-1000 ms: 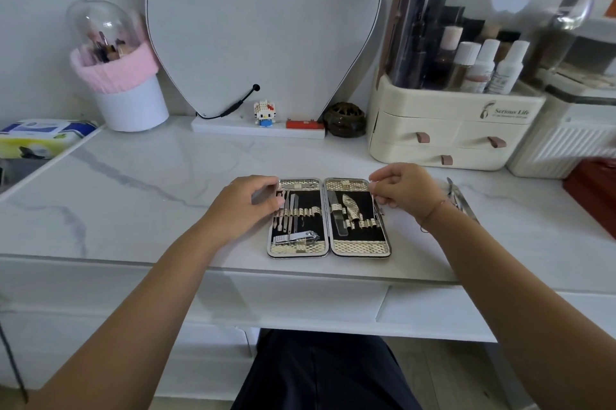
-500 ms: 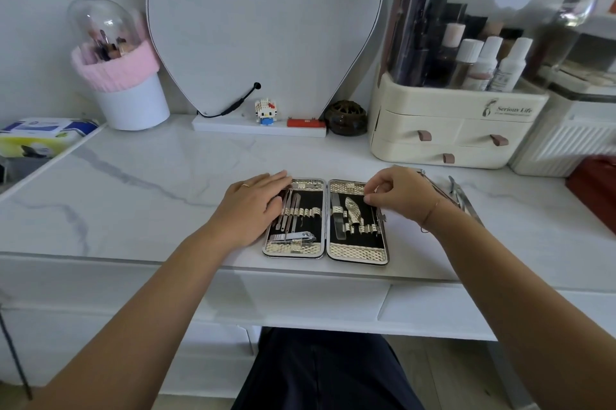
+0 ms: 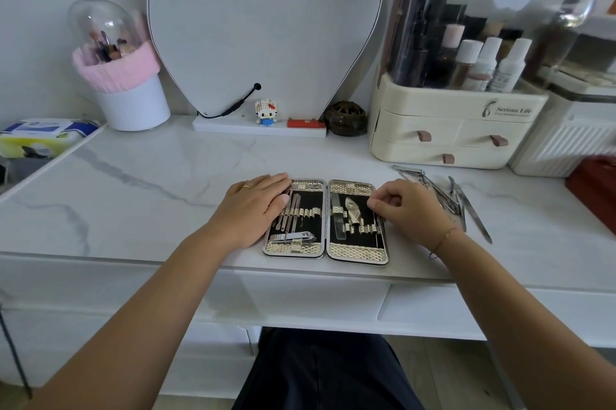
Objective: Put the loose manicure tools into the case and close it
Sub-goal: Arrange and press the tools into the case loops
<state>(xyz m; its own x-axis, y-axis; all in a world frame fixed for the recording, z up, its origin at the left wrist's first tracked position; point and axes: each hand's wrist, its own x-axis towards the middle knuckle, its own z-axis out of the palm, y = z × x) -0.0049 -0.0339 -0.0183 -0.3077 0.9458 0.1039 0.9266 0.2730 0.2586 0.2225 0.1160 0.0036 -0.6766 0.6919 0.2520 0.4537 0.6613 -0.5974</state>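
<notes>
The manicure case [image 3: 358,251] lies open and flat near the table's front edge, with gold trim, a black lining and tools strapped in both halves. My left hand [image 3: 255,206] rests flat on the left half's outer edge, fingers straight. My right hand [image 3: 406,209] hovers over the right half with curled fingers, thumb and forefinger pinching a thin tool that is mostly hidden. Loose tools lie right of that hand: a small nail clipper [image 3: 415,173], a larger clipper [image 3: 450,206] and tweezers [image 3: 475,217].
A cream cosmetics organizer [image 3: 456,129] with drawers stands behind the loose tools. A red box [image 3: 596,189] is at the far right. A mirror [image 3: 263,26], a brush holder [image 3: 130,102] and a tissue pack [image 3: 43,136] line the back and left.
My left hand has flattened out and slid onto the case's left half. My right hand has moved from the case's top right corner down over its right half.
</notes>
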